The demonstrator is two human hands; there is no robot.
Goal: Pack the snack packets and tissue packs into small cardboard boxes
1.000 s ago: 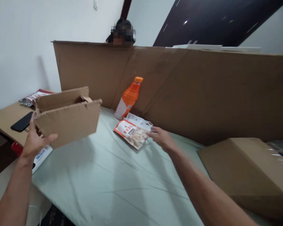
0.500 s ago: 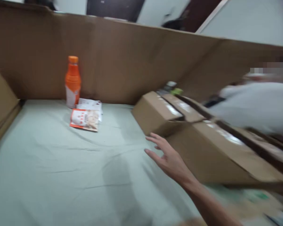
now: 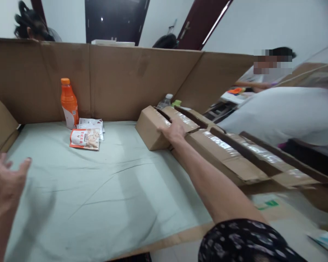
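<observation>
My right hand (image 3: 176, 131) has its fingers bent over the top edge of a small cardboard box (image 3: 152, 133), at the far end of a row of boxes. What the fingertips touch inside the edge is hidden. At the left border, my left hand (image 3: 8, 178) hovers above the green cloth (image 3: 106, 189) with thumb and fingers apart, holding nothing. An orange bottle with an orange cap (image 3: 70, 105) stands upright at the back left. In front of it lies an orange-and-white snack packet (image 3: 84, 139), partly over some white packets (image 3: 90, 122).
A tall cardboard wall (image 3: 120, 83) closes the back, and a cardboard flap (image 3: 1, 116) stands at the left. More taped cardboard boxes (image 3: 226, 153) line the right side. A clear bottle (image 3: 165, 102) shows behind them. People in white sleeves (image 3: 275, 109) are at the right.
My right hand has moved from open above the cloth to the small box's edge. My left hand has come into view at the left. The view has shifted rightward.
</observation>
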